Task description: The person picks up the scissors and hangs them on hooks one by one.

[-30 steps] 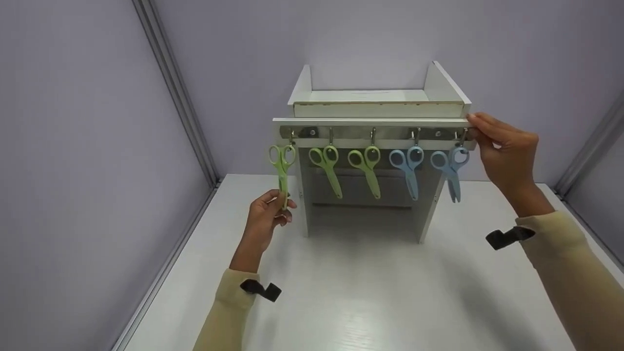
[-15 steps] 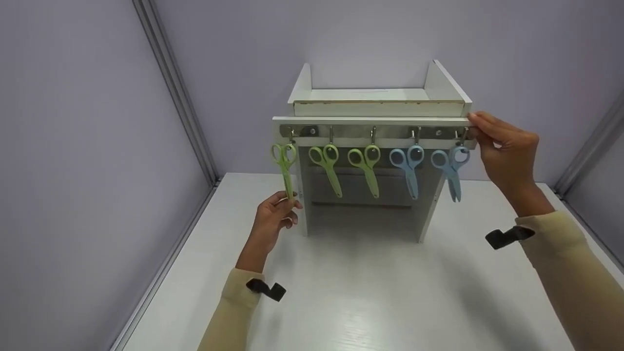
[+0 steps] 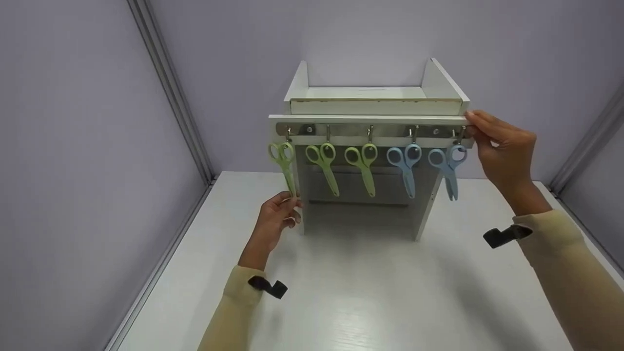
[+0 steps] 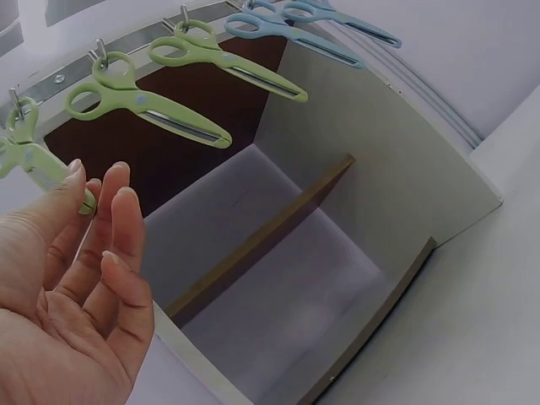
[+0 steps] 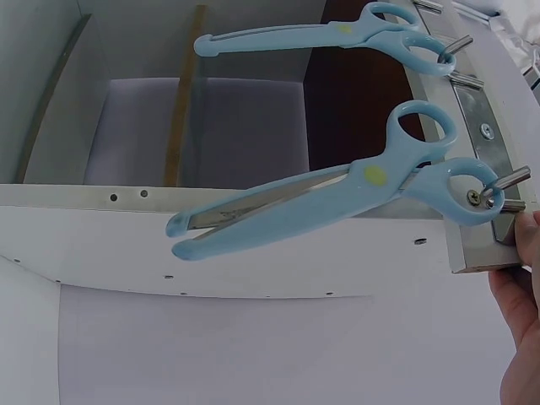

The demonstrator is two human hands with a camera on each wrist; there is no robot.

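A white shelf unit (image 3: 375, 102) carries a metal hook rail (image 3: 370, 130) with five scissors hanging on it. My left hand (image 3: 287, 202) is at the tip of the leftmost green scissors (image 3: 282, 161). In the left wrist view its fingers (image 4: 114, 190) are nearly straight and touch that tip (image 4: 84, 202). Two more green scissors (image 3: 322, 161) (image 3: 361, 163) hang beside it, then two blue scissors (image 3: 404, 163) (image 3: 447, 163). My right hand (image 3: 474, 126) grips the right end of the rail's board, next to the outer blue scissors (image 5: 337, 198).
The unit stands at the back of a white table (image 3: 370, 292), enclosed by grey walls with aluminium posts (image 3: 165, 92). Under the rail the unit is hollow, with a low wooden shelf edge (image 4: 253, 245) inside.
My left hand slid right and down to the tip of the leftmost green scissors and loosened its pinch. The scissors swung towards the unit's side. The right hand stayed put.
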